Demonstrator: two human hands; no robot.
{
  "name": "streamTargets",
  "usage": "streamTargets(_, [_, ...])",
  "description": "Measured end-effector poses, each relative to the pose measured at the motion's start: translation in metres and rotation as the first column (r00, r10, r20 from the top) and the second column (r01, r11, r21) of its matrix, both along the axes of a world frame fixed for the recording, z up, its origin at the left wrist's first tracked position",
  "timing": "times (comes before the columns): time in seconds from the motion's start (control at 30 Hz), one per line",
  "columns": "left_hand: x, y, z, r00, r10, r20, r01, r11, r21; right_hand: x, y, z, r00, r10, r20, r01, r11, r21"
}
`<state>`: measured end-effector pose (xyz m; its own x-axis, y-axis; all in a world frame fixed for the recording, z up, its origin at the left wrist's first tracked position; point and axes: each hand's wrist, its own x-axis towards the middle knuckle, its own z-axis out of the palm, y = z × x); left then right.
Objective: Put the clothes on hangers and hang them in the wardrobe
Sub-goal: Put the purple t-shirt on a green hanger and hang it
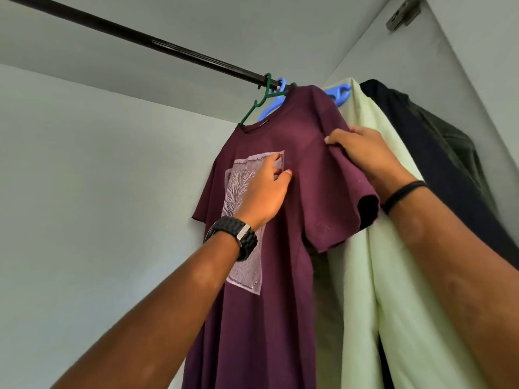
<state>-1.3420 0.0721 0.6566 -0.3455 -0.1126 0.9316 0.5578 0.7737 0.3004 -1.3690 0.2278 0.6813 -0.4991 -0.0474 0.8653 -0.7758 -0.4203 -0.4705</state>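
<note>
A maroon T-shirt (280,318) with a pale tree print hangs on a green hanger (254,108) from the dark wardrobe rail (157,43). My left hand (266,189) lies on the shirt's chest over the print, its fingers resting against the cloth. My right hand (365,155) grips the shirt's right shoulder seam, just above the sleeve. Behind the shirt a blue hanger (338,92) carries a pale green garment (373,248).
A dark navy garment (421,153) and an olive one (460,153) hang further right on the rail. The wardrobe's side wall (84,192) stands to the left, with bare rail above it. A metal hinge (403,14) sits at the top right.
</note>
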Motion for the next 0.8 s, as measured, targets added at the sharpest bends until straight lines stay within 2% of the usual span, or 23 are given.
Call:
streamTargets(0.17, [0.004, -0.005, -0.037, 0.994, -0.092, 0.057, 0.084, 0.988, 0.130, 0.005, -0.002, -0.044, 0.993, 0.082, 0.088, -0.088, 0.994, 0.070])
streamTargets(0.23, [0.007, -0.002, -0.062, 0.978, -0.180, 0.101, 0.156, 0.966, 0.205, 0.007, -0.002, -0.065, 0.978, 0.180, 0.108, -0.186, 0.982, 0.042])
streamTargets(0.27, [0.010, 0.002, -0.073, 0.964, -0.239, 0.112, 0.206, 0.947, 0.246, 0.008, -0.002, -0.073, 0.946, 0.298, 0.125, -0.300, 0.954, -0.004])
streamTargets(0.33, [0.021, 0.016, -0.093, 0.934, -0.333, 0.130, 0.278, 0.905, 0.322, 0.011, 0.004, -0.086, 0.821, 0.551, 0.150, -0.537, 0.834, -0.124])
streamTargets(0.4, [0.035, 0.033, -0.109, 0.923, -0.355, 0.145, 0.282, 0.885, 0.371, 0.013, 0.014, -0.097, 0.740, 0.658, 0.137, -0.627, 0.750, -0.212])
streamTargets(0.47, [0.046, 0.046, -0.119, 0.929, -0.330, 0.167, 0.245, 0.888, 0.389, 0.016, 0.020, -0.108, 0.777, 0.613, 0.142, -0.588, 0.788, -0.181])
streamTargets(0.53, [0.056, 0.059, -0.127, 0.939, -0.278, 0.200, 0.176, 0.893, 0.415, 0.022, 0.026, -0.122, 0.833, 0.524, 0.178, -0.520, 0.851, -0.072])
streamTargets(0.6, [0.066, 0.071, -0.138, 0.947, -0.223, 0.230, 0.105, 0.894, 0.435, 0.026, 0.030, -0.140, 0.855, 0.473, 0.215, -0.487, 0.873, 0.014])
streamTargets(0.8, [0.114, 0.123, -0.195, 0.967, -0.073, 0.243, -0.059, 0.866, 0.496, 0.052, 0.063, -0.213, 0.771, 0.529, 0.355, -0.601, 0.789, 0.130])
